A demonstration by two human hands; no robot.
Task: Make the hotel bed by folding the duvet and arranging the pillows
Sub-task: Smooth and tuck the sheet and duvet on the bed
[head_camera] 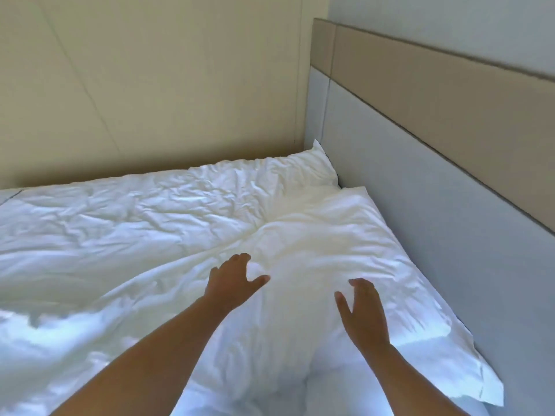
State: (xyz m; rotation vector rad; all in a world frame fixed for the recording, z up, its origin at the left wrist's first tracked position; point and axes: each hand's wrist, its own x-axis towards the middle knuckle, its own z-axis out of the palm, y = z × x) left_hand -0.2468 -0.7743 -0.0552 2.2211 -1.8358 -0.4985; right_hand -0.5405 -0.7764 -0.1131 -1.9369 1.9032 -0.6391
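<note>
A white near pillow (345, 241) lies along the headboard on the right side of the bed. A second white far pillow (300, 166) sits beyond it in the corner. A crumpled white duvet (105, 235) covers the rest of the bed to the left. My left hand (234, 283) hovers over the near pillow's left edge, fingers spread and curled down. My right hand (363, 313) is over the middle of the same pillow, fingers apart. Neither hand holds anything.
A grey padded headboard (420, 205) with a beige band (450, 94) runs along the right. A beige wall (150, 85) borders the far side of the bed. A bare strip of white sheet (330, 397) shows at the bottom.
</note>
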